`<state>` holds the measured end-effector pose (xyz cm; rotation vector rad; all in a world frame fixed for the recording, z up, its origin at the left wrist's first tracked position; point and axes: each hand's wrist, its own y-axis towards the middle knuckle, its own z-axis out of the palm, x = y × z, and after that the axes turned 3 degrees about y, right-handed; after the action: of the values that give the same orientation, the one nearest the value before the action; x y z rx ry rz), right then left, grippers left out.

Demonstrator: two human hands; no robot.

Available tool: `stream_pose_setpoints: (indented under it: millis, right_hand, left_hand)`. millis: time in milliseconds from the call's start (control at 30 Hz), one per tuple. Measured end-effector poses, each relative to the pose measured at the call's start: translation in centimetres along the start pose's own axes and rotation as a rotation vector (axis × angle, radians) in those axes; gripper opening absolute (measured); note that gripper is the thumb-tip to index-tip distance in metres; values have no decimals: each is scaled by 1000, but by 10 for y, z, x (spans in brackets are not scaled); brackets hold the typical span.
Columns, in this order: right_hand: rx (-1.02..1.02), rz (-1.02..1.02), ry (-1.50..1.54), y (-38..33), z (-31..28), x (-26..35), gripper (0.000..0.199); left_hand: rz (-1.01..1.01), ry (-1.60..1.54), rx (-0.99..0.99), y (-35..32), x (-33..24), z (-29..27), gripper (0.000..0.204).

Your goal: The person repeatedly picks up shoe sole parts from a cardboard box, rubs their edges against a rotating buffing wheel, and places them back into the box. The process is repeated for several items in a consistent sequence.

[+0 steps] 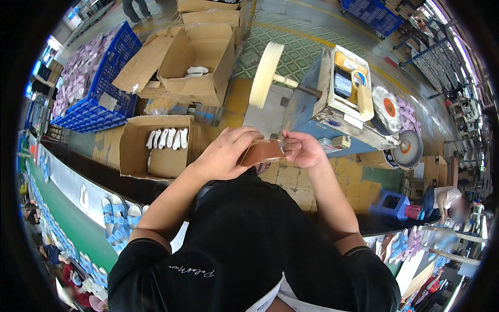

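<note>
Both my hands are together in front of my chest. My left hand (227, 154) is wrapped round a brown, glossy roll (265, 151) that looks like packing tape. At its right end, my right hand (303, 150) has its fingers bent and pinched at a shiny, see-through edge. Fingers hide part of that edge. Just left of my left hand stands an open cardboard box (136, 156) with a row of white shoe-shaped pieces (167, 139) inside.
Ahead to the right is a machine bench (332, 119) with a pale wheel (266, 75) jutting left. Larger cardboard boxes (200, 52) and a blue crate (104, 91) of lilac pieces stand ahead left. Blue sandals (117, 218) lie on a green belt (67, 208). Another person (447, 200) is at far right.
</note>
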<state>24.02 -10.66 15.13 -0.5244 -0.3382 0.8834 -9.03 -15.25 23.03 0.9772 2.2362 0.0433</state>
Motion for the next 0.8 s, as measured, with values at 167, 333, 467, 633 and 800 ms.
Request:
stream_pose_setpoints:
  millis: [167,333,467,633,800]
  right_hand:
    - [79,-52,190,20,-23,-25,23]
    - [-148,-131,68,0,-6,-56,41]
    - [-326,-342,-233,-16,11,-84,44]
    - [-282,-668,-1321,-9,49,-116,52]
    - [-387,-808,-1798,-2,86,-128,86]
  left_hand:
    - [-215,-308,-145,-23,21,31,69]
    - [-713,-1130,-261,-47,34,68,60]
    - [-849,-1421,-484,-49,37,78,61]
    - [-819,-1668,-416,-32,34,71,63]
    - [-845,-1486,-442,-16,16,65,50]
